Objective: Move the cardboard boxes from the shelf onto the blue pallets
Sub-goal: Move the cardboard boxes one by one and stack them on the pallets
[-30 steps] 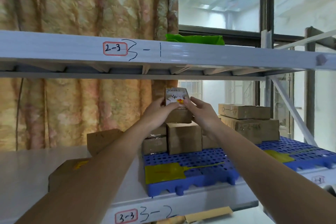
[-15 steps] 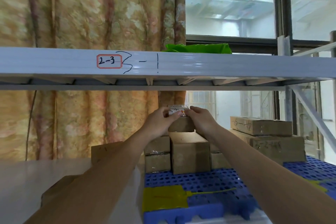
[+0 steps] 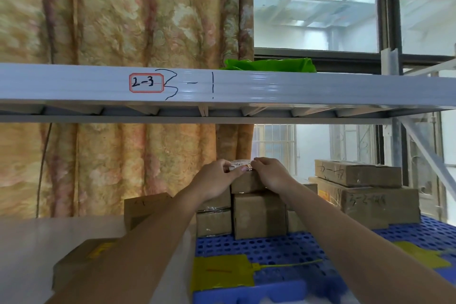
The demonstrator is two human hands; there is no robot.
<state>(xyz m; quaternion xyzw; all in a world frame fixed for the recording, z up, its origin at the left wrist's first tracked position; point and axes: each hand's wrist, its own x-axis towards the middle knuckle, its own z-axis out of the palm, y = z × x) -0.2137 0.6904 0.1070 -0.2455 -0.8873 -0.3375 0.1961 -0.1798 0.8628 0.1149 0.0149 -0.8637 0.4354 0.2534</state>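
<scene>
A small cardboard box (image 3: 243,183) with a white label on its top sits at the top of a stack of boxes (image 3: 259,217) on the blue pallet (image 3: 271,249). My left hand (image 3: 217,177) grips its left end and my right hand (image 3: 271,174) grips its right end, fingertips on the label. Two cardboard boxes remain on the white shelf to the left: one upright (image 3: 143,207) behind my left forearm, one flat (image 3: 81,261) near the front edge.
Two large boxes (image 3: 365,190) are stacked on the pallet to the right. Yellow tags (image 3: 222,274) lie on the pallet front. A grey shelf beam (image 3: 246,86) marked 2-3 runs overhead, with a green bag (image 3: 269,64) on it. A floral curtain hangs behind.
The small box has been tipped from upright, label facing me, to lying flat on top of the stack. Both hands have gone down with it. The camera has tilted upward.
</scene>
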